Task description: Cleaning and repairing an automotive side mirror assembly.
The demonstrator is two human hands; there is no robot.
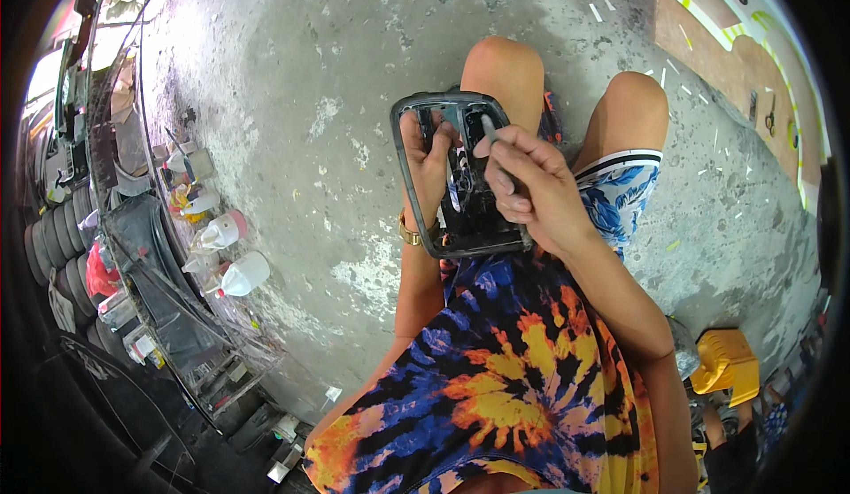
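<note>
A black, roughly rectangular housing (478,250) with rounded corners and a dull, scuffed rim is held over my lap. Its recessed inside looks glossy. My left hand (427,168), a gold-coloured watch on its wrist, reaches into the left side and grips it, thumb bent inward. Over the right side of the housing is my right hand (542,184), its fingers pinched around a slim grey piece (489,126). The tip of that piece points to the upper right part of the housing. Its exact kind cannot be made out.
Along the left stand white plastic jugs (245,274) beside a cluttered metal rack (168,286) and stacked tyres (46,242). A brown board (735,82) with scissors (770,122) lies at the upper right. A yellow plastic object (728,363) and another person's arm (714,425) show lower right.
</note>
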